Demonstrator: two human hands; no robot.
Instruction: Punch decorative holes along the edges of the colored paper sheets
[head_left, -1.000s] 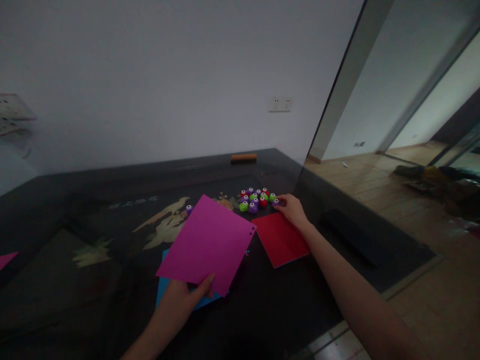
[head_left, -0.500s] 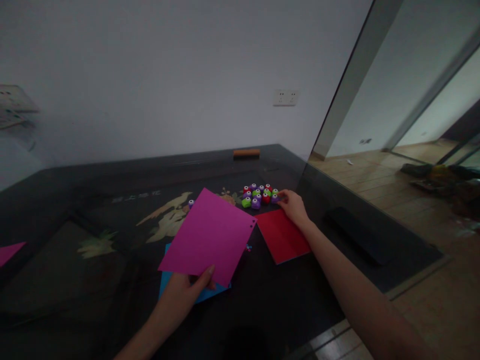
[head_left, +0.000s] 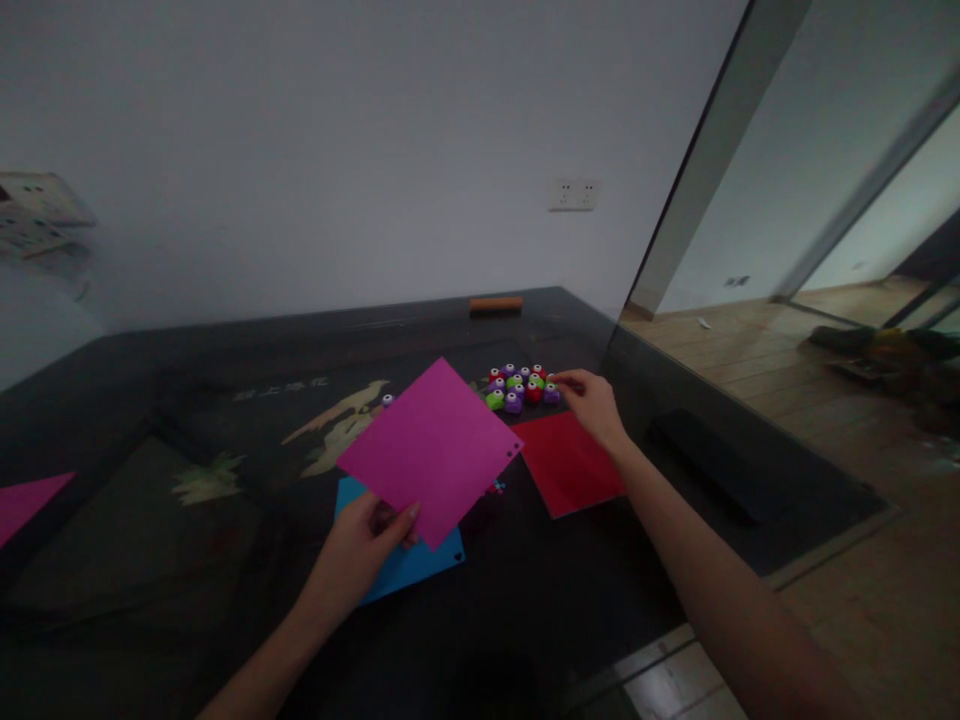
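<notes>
My left hand (head_left: 367, 545) pinches a magenta sheet of paper (head_left: 435, 450) by its lower corner, holding it up off the table. Small holes are punched near the sheet's right corner. My right hand (head_left: 592, 400) has its fingertips closed at the right end of a cluster of craft punches (head_left: 514, 402), on a green one that is mostly hidden. The punches are red, green and purple with round white buttons. Under the left hand lies a blue sheet (head_left: 412, 570) with a punched corner. A red sheet (head_left: 570, 465) rests below the right hand.
Tiny paper cutouts (head_left: 498, 487) lie beside the magenta sheet. One more purple punch (head_left: 388, 400) stands apart, left of it. A brown bar (head_left: 496, 304) sits at the table's back edge, a dark long object (head_left: 705, 465) at right, and another magenta sheet (head_left: 30, 500) at far left.
The magenta sheet has risen and turned slightly, showing more of the blue sheet. My right hand stays at the punches, its fingertips shifted slightly up toward the green one.
</notes>
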